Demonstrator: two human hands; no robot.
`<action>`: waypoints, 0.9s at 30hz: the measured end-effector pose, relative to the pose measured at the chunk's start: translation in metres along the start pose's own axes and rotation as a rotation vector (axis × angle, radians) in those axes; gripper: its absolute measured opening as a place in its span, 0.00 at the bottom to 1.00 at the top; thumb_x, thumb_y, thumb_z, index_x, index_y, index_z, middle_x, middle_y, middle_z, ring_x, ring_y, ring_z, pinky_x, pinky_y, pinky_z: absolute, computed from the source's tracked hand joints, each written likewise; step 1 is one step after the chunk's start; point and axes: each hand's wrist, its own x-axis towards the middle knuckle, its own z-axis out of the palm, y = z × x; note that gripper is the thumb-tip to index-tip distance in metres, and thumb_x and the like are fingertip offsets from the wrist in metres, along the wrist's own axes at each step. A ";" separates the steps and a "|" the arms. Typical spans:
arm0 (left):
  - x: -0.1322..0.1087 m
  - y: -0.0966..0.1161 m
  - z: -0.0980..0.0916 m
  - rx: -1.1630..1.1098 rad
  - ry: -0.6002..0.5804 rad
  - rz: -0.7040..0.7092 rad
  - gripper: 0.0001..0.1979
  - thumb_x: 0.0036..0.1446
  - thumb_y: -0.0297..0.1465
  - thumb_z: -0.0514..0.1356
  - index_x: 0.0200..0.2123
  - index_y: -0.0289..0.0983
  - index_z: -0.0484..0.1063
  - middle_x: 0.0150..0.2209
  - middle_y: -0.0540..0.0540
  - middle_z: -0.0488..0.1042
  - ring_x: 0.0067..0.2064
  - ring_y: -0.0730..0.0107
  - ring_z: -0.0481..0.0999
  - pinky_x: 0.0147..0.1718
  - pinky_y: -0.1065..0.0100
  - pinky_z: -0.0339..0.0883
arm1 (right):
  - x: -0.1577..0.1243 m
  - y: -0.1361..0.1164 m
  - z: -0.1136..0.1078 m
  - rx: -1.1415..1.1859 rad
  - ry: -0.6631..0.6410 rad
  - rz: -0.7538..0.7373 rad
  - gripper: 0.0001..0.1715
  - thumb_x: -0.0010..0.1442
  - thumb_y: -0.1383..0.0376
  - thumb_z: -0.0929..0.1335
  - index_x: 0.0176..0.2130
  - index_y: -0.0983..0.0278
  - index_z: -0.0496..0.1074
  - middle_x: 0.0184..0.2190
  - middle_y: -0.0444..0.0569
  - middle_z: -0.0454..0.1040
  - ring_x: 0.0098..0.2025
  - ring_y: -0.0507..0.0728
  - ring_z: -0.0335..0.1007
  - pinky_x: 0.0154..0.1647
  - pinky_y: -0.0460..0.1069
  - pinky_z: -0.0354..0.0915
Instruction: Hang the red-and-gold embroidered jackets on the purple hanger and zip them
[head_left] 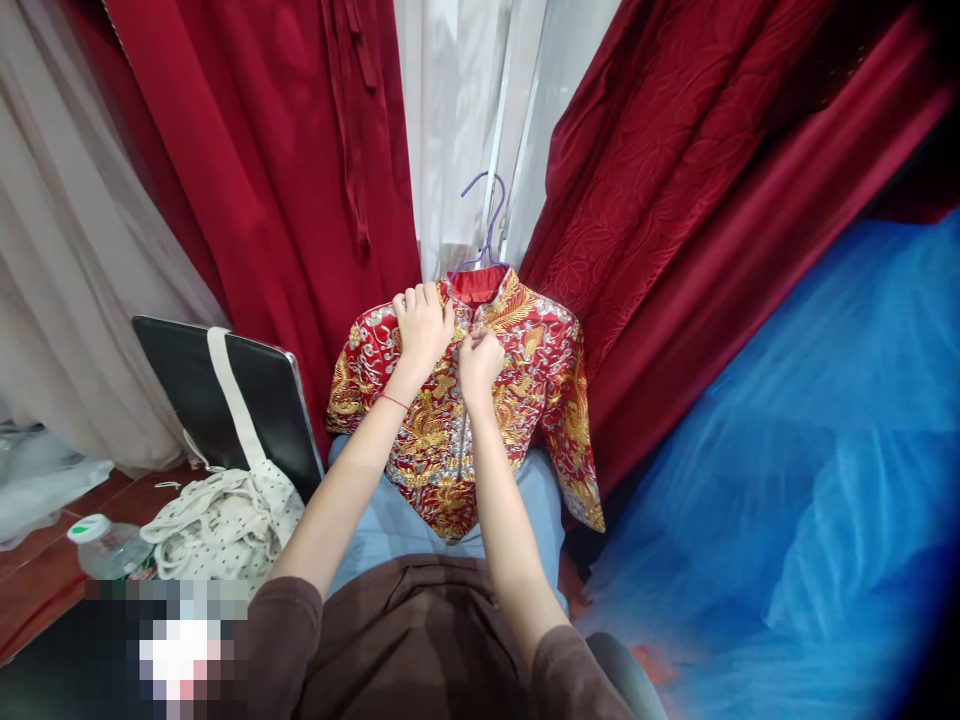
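Note:
A red jacket (525, 390) with gold and silver embroidery lies across my lap, its stand-up collar pointing away from me. A purple hanger (491, 225) sticks out of the collar. My left hand (424, 322) rests on the jacket's left shoulder beside the collar, fingers curled over the cloth. Just below the neck opening, my right hand (481, 362) is closed in a pinch at the front edge; what lies between its fingertips is too small to make out. The front seam (462, 440) runs down from there towards the pointed hem.
Red garments (285, 180) hang ahead on both sides, with white curtains (450, 120) between them. Blue tulle (810, 470) spreads at right. On the left are a black chair back (232, 400), a dotted cloth bag (225, 525) and a plastic bottle (112, 548).

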 end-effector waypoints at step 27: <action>0.003 -0.003 0.008 -0.088 0.034 -0.070 0.23 0.67 0.48 0.47 0.47 0.36 0.69 0.49 0.31 0.75 0.58 0.44 0.69 0.61 0.45 0.55 | 0.013 -0.001 0.008 0.766 -0.123 0.306 0.14 0.61 0.64 0.66 0.25 0.62 0.64 0.16 0.36 0.64 0.17 0.47 0.59 0.22 0.43 0.59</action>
